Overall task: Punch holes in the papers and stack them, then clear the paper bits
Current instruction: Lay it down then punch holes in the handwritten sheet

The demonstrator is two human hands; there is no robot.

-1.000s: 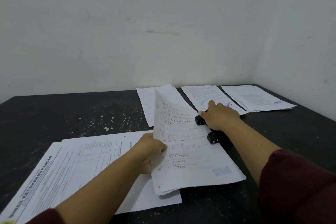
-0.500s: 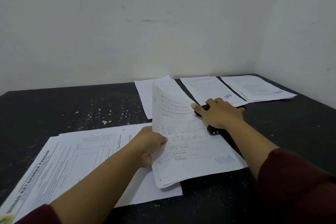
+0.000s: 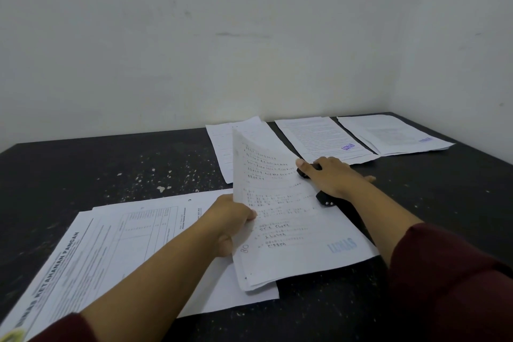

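My left hand (image 3: 230, 219) pinches the left edge of a thin bundle of handwritten sheets (image 3: 283, 219), lifting that edge so it curls upward. The bundle's right edge reaches into a black hole punch (image 3: 324, 198). My right hand (image 3: 330, 175) lies flat on top of the punch, fingers spread over it, covering most of it. A stack of printed forms (image 3: 116, 241) lies flat to the left, with punched holes along its far edge. White paper bits (image 3: 155, 175) are scattered over the black table beyond that stack.
Three more paper piles lie at the back: one behind the lifted bundle (image 3: 222, 147), one with a purple stamp (image 3: 322, 136), one near the right corner (image 3: 388, 133). White walls close the table's (image 3: 55, 175) far and right sides.
My right hand went from gripping the punch to lying flat on it with fingers extended. The view has tilted up slightly. My left hand keeps the same hold on the bundle.
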